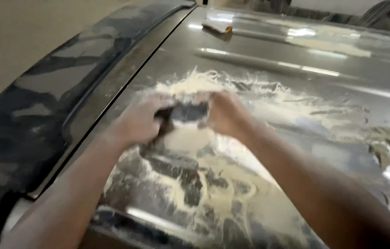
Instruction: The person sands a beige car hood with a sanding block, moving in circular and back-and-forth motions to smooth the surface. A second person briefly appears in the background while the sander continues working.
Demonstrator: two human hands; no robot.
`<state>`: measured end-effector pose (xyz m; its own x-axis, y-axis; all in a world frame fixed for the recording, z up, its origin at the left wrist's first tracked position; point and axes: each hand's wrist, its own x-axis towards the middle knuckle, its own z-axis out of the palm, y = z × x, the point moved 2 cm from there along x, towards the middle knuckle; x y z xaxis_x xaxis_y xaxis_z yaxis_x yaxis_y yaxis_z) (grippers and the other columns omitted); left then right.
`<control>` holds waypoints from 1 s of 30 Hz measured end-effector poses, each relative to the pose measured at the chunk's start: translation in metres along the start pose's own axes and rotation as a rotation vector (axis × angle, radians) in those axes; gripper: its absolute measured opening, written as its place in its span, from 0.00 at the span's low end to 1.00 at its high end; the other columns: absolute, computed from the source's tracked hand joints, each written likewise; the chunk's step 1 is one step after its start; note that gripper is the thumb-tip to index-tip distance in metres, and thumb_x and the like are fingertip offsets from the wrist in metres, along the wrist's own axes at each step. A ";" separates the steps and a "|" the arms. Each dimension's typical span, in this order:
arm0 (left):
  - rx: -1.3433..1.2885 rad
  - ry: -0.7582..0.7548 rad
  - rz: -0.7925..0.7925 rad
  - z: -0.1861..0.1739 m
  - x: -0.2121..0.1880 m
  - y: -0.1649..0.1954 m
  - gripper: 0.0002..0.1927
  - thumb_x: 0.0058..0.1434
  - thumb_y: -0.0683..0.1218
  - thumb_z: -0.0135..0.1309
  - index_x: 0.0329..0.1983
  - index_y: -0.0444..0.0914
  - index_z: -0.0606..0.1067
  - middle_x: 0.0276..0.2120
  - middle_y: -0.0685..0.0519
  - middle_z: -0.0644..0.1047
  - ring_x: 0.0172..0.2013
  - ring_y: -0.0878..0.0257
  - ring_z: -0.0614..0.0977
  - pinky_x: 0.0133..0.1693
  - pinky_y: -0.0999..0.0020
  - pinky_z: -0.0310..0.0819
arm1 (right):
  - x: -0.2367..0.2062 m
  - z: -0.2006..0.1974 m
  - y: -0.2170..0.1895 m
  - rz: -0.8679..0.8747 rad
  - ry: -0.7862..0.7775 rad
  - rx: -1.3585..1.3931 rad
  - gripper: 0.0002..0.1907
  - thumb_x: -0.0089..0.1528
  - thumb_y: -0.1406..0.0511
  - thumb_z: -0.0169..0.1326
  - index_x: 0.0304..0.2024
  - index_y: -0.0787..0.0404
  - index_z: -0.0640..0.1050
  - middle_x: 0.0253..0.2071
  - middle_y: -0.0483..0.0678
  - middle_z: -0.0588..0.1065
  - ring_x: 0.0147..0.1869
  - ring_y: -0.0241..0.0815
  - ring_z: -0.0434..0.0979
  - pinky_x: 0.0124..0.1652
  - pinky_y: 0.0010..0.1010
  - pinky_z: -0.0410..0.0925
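Here both hands press one dark pad (186,112) flat against the car's bodywork: the left hand (139,122) clasps its left edge and the right hand (225,113) its right edge, fingers curled closed over it, though motion blur hides the exact finger placement. The pad sits on the grey metal panel (296,92), in the middle of a pale, creamy smear of paste (213,184) that spreads from the pad toward the camera and away to the right across the panel. To do this rubbing well, it seems best to keep the pad flat, with even pressure from both hands, and to work in overlapping strokes within the smeared area. Beyond the pad, near the far edge of the panel, lies one small flat block with an orange tip (218,28), well apart from the hands. Left of the pad runs one dark seam (126,87) between panel and adjoining dark bodywork (42,106). Count: two hands, one pad, one block.
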<state>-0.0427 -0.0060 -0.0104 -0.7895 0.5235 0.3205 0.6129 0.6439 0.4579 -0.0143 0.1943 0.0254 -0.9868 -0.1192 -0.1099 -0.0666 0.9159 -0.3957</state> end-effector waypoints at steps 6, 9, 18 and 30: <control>-0.041 -0.107 -0.166 -0.005 -0.005 0.026 0.27 0.55 0.32 0.51 0.58 0.41 0.76 0.59 0.51 0.74 0.61 0.55 0.74 0.66 0.60 0.62 | -0.010 0.005 0.012 -0.068 0.026 0.015 0.32 0.57 0.61 0.65 0.63 0.49 0.73 0.54 0.48 0.79 0.41 0.41 0.79 0.40 0.34 0.73; -0.049 -0.148 -0.179 0.006 -0.037 0.032 0.28 0.53 0.34 0.54 0.60 0.43 0.75 0.61 0.53 0.72 0.61 0.55 0.72 0.64 0.58 0.64 | -0.040 0.016 0.018 -0.031 -0.091 -0.037 0.29 0.61 0.59 0.62 0.65 0.47 0.72 0.49 0.49 0.81 0.33 0.40 0.80 0.30 0.33 0.74; -0.039 0.058 -0.027 0.005 0.011 0.000 0.28 0.51 0.33 0.54 0.57 0.39 0.78 0.59 0.45 0.76 0.59 0.48 0.77 0.63 0.58 0.67 | 0.006 0.003 0.018 -0.105 0.111 -0.045 0.31 0.60 0.63 0.64 0.65 0.54 0.73 0.35 0.57 0.83 0.31 0.43 0.75 0.29 0.33 0.67; -0.001 -0.108 -0.048 0.021 -0.031 0.007 0.27 0.54 0.33 0.52 0.57 0.42 0.78 0.61 0.48 0.73 0.62 0.51 0.72 0.66 0.60 0.60 | -0.034 0.034 0.035 -0.114 0.043 -0.047 0.28 0.60 0.63 0.61 0.63 0.54 0.73 0.43 0.51 0.81 0.32 0.43 0.80 0.29 0.30 0.76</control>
<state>-0.0130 -0.0062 -0.0342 -0.8100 0.5487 0.2071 0.5741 0.6694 0.4716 0.0219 0.2175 -0.0154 -0.9777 -0.2084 -0.0272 -0.1849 0.9144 -0.3601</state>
